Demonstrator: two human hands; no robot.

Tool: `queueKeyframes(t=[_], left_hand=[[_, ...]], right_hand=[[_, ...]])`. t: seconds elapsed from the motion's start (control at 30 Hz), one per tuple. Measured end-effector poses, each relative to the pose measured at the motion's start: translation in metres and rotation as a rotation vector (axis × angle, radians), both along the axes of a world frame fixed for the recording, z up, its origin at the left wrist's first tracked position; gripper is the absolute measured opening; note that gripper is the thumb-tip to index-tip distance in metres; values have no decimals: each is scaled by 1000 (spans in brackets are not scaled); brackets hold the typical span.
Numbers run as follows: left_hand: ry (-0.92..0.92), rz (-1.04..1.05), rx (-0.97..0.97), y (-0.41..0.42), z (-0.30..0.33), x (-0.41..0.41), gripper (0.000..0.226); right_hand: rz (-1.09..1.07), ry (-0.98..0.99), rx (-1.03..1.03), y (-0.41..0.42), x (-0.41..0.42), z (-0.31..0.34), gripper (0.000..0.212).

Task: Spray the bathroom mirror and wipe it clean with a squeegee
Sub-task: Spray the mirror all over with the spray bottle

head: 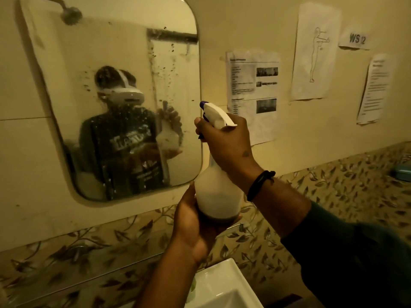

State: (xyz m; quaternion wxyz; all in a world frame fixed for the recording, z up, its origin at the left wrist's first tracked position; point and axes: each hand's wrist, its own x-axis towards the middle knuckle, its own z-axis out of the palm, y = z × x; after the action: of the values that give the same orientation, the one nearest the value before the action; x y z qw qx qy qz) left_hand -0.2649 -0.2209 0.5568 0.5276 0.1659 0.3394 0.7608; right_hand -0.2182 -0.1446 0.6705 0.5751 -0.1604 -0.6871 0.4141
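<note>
Cream bathroom wall is carrying a rounded mirror point(115, 103), its glass speckled with droplets (and dark spots). Just right of the mirror's lower corner, a white spray bottle point(219, 192) is standing upright in two hands: the left hand point(195, 225) is cupping its base, fingers wrapped around it, while the right hand point(229, 145) is gripping the neck below the trigger head, nozzle pointing at the mirror. Below, a white sink point(224, 285) is showing.

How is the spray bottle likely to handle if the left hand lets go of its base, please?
The spray bottle looks mostly empty, with only a dark layer at the bottom, so it is probably light. The right hand grips the neck near the trigger and could likely carry it alone. Its rounded, smooth body may be slippery if wet.
</note>
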Motion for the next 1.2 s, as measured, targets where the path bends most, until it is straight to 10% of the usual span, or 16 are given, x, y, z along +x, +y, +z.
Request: queueKeyframes(t=[0.6, 1.2], left_hand=[[123, 111, -56, 178, 0, 246, 42], [87, 278, -285, 187, -83, 260, 38]], right_hand=[[54, -9, 55, 174, 251, -25, 38], [125, -446, 22, 202, 294, -128, 30]])
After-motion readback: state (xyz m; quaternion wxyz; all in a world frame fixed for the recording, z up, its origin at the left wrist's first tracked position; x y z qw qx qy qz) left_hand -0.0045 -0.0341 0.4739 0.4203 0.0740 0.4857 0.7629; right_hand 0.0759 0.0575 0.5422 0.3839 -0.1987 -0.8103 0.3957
